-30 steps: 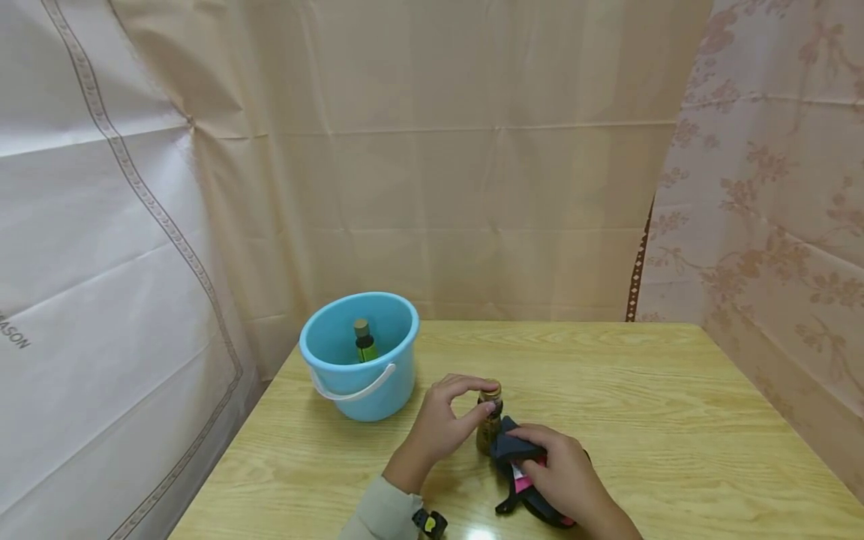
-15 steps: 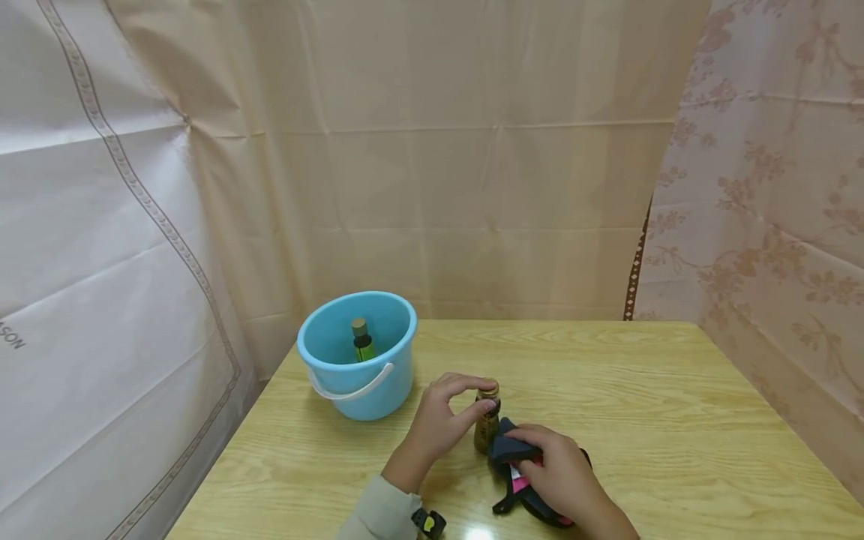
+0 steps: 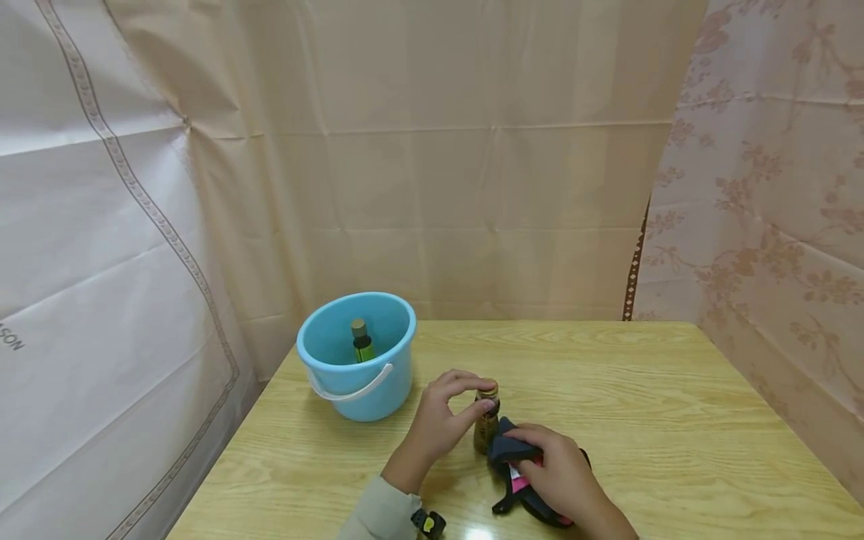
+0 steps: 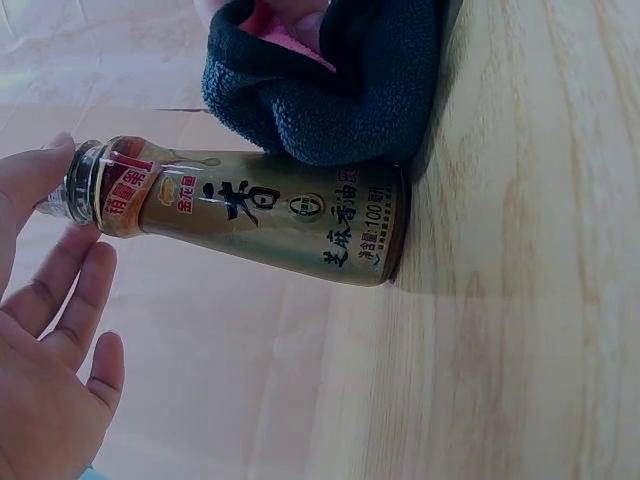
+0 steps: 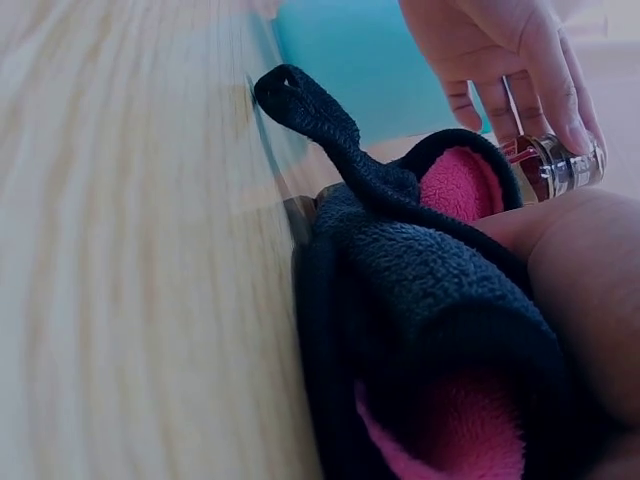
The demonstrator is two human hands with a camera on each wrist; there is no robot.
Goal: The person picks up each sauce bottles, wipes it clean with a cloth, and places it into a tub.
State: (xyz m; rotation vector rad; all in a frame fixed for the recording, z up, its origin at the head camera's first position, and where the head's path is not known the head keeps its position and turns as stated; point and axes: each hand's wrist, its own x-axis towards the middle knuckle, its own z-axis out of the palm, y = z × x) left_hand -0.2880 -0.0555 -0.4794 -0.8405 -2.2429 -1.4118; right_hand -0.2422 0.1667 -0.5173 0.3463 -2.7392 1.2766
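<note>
A small sesame oil bottle [image 4: 270, 210] with a gold-brown label stands upright on the table. My left hand [image 3: 439, 420] pinches its cap and neck between thumb and fingers; in the left wrist view the remaining fingers [image 4: 85, 300] are spread beside the neck. My right hand [image 3: 560, 469] grips a bunched cloth [image 3: 513, 450], dark grey with a pink inner side and black edging. In the left wrist view the cloth touches the bottle's lower side. A black hanging loop [image 5: 310, 110] sticks out from the cloth in the right wrist view.
A light blue bucket [image 3: 391, 386] with a white handle stands at the table's left side. Inside it is a dark bottle [image 3: 362, 341] with a green label and brownish cap. Curtains hang behind and beside the wooden table [image 3: 641, 405].
Very little differs. Both hands keep their holds on the bottle and the cloth, and the head view has shifted slightly.
</note>
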